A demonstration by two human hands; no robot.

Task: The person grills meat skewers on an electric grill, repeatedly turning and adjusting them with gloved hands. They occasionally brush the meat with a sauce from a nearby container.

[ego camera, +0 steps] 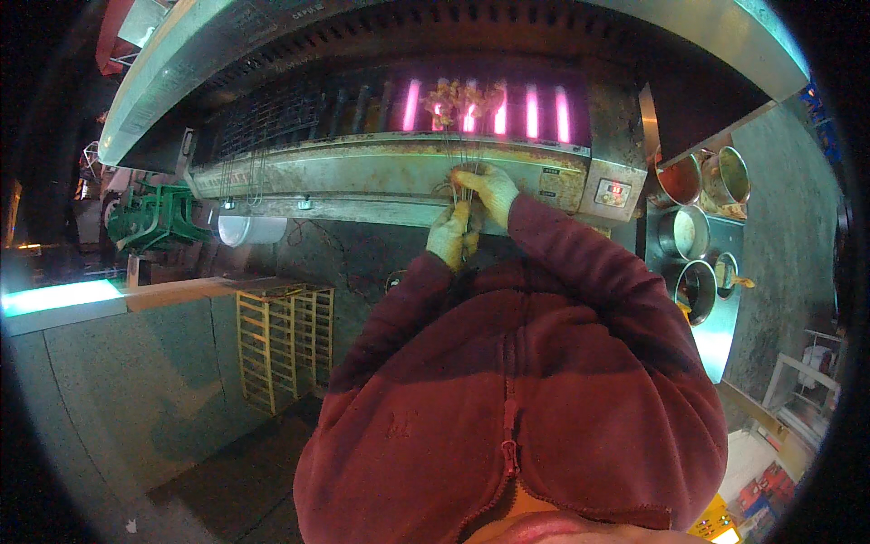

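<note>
Both my hands, in whitish gloves, are at the front edge of a long metal grill point(380, 166). My left hand point(450, 234) is closed around the lower ends of a bunch of thin skewers point(465, 146). Just above and to the right, my right hand point(491, 190) has its fingers on the same skewers. Skewered pieces of food point(462, 102) at their far ends lie over glowing pink heating tubes point(531, 112). What kind of food it is cannot be told.
A wire grate point(272, 126) covers the grill's left part. A control box with a lit display point(613, 193) is at its right end. Several metal pots point(694, 289) stand further right. Green plastic chairs point(160, 214), a white bucket point(251, 230) and a yellowish rack point(268, 347) are on the left.
</note>
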